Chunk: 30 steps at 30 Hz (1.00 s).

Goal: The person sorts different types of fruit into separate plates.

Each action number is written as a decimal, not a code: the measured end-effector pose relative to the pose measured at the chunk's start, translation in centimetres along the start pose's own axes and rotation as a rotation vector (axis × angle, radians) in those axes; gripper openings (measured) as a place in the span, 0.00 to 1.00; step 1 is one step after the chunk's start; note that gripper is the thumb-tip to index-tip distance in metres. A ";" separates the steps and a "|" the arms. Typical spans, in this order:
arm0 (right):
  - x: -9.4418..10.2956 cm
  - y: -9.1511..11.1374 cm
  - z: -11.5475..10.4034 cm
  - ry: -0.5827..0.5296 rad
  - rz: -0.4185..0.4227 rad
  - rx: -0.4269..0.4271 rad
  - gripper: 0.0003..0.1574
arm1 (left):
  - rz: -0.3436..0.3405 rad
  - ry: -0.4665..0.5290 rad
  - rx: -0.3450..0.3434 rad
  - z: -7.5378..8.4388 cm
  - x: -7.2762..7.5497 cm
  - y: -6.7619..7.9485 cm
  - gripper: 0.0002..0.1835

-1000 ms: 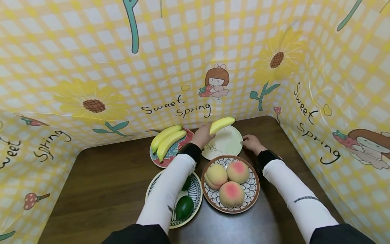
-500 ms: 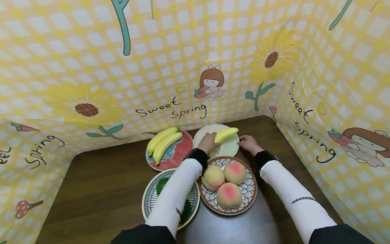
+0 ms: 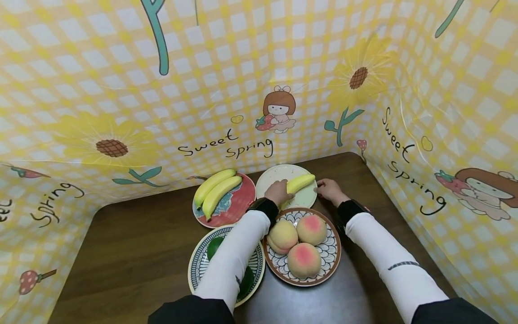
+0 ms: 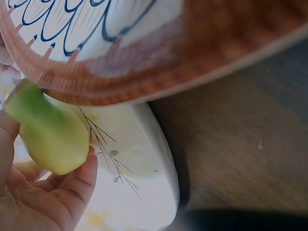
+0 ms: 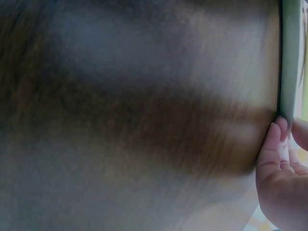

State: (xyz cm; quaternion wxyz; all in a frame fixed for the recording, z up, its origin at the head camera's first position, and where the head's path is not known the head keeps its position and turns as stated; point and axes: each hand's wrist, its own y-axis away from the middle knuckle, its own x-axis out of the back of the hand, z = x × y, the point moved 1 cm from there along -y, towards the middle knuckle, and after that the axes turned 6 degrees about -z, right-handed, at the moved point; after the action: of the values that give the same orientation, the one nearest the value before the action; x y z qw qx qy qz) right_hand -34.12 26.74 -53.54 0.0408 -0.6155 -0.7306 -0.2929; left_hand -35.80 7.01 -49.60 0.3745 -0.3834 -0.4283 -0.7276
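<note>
My left hand (image 3: 278, 192) grips a yellow banana (image 3: 301, 182) by its near end, over the pale green plate (image 3: 275, 173) at the back. In the left wrist view the banana's green-tinged tip (image 4: 53, 130) sits between thumb and fingers, with the plate's twig pattern (image 4: 110, 154) behind it. My right hand (image 3: 329, 191) holds the right rim of that plate, and in the right wrist view its fingers and thumb meet at the plate's edge (image 5: 289, 62). Two more bananas (image 3: 218, 191) lie on a red and blue plate (image 3: 244, 198) to the left.
In front, a brown-rimmed plate (image 3: 336, 258) bears three peaches (image 3: 303, 260). A blue-patterned plate (image 3: 195, 270) with green fruit (image 3: 214, 246) stands left of it, partly under my left sleeve. The brown table (image 3: 133, 252) backs onto a checked yellow cloth (image 3: 226, 81).
My left hand has brought the banana down and forward onto the pale green plate, where it lies lower than before. My right hand stays at the plate's rim. The head view has shifted slightly.
</note>
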 end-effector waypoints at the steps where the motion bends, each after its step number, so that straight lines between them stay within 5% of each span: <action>1: 0.0 0.0 -0.1 0.005 0.003 -0.001 0.28 | 0.004 0.009 -0.010 -0.1 -0.1 -0.1 0.32; 9: -0.4 0.2 -0.1 0.031 0.009 -0.001 0.28 | -0.002 0.038 -0.063 -0.8 -0.4 -0.7 0.32; 18: -0.4 0.2 0.1 0.052 0.007 0.007 0.29 | -0.067 0.114 -0.089 -0.8 0.6 0.3 0.33; 30: -0.2 0.0 0.2 0.116 0.027 0.051 0.24 | -0.118 0.053 -0.105 -1.4 1.0 1.5 0.31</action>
State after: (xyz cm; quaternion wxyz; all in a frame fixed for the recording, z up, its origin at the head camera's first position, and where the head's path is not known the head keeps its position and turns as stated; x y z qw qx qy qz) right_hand -33.97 26.68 -53.82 0.1030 -0.6061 -0.7257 -0.3087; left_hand -35.24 5.02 -48.67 0.3216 -0.3574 -0.4014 -0.7796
